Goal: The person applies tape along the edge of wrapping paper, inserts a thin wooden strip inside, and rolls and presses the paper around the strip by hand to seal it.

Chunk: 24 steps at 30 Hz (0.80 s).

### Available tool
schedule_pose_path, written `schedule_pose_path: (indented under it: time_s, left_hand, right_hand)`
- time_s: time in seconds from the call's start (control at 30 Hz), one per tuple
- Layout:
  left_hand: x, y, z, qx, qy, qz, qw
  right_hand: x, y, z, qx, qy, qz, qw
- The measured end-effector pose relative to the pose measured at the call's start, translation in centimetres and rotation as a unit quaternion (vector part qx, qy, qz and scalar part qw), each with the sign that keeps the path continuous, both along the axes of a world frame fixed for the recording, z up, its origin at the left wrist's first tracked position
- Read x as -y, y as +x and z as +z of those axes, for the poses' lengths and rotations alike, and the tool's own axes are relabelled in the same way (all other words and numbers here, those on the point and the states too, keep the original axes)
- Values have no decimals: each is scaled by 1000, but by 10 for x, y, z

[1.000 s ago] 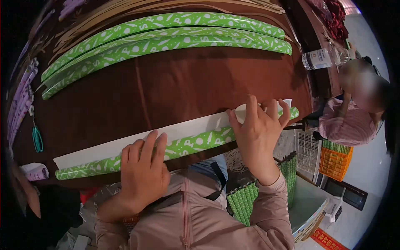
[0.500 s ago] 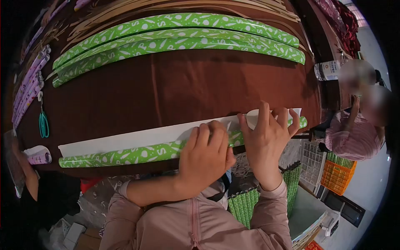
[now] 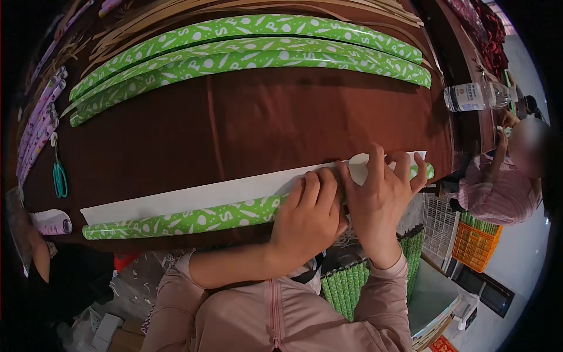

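Observation:
A green patterned roll of paper [image 3: 193, 220] lies along the near edge of the brown table [image 3: 170, 152], with a strip of its white underside [image 3: 176, 198] unrolled on the far side. My left hand [image 3: 309, 220] is bent over the roll right of its middle, fingers together and resting on the paper. Beside it, my right hand [image 3: 381, 196] presses on the roll's right part with fingers spread and arched. A white rounded piece [image 3: 358, 167] shows next to the right fingers. Several green rolls [image 3: 252, 60] lie across the table further back.
Brown strips [image 3: 258, 8] lie at the back. Purple rolls [image 3: 44, 126] and teal-handled scissors [image 3: 60, 179] are on the left, a plastic bottle [image 3: 469, 97] on the right. A seated person in pink [image 3: 498, 190] is at the right, near an orange crate [image 3: 475, 246]. Another person's arm shows at far left.
My left hand has slid right along the roll, from left of its middle to beside my right hand. The right hand stays on the roll's right part. The view has shifted slightly.

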<state>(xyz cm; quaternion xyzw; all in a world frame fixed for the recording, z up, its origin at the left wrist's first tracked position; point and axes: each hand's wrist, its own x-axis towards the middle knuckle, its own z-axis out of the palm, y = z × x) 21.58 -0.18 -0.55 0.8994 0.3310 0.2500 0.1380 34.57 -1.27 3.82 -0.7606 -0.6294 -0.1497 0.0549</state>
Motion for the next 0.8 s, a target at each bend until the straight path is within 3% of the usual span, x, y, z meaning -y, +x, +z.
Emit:
schedule_pose_path:
  time_s: [0.3, 0.4, 0.53, 0.8]
  left_hand:
    - [-9, -45, 30, -47, -104, -7, 994]
    - [-15, -70, 22, -46, -74, -31, 996]
    - [-13, -97, 31, -79, -75, 32, 994]
    - [-12, -81, 21, -47, -96, -53, 993]
  right_hand:
    - [1, 2, 0, -1, -15, 11, 1000]
    - [0, 3, -4, -12, -3, 12, 1000]
    - [2, 2, -4, -19, 6, 8, 1000]
    - [2, 2, -6, -16, 21, 12, 1000]
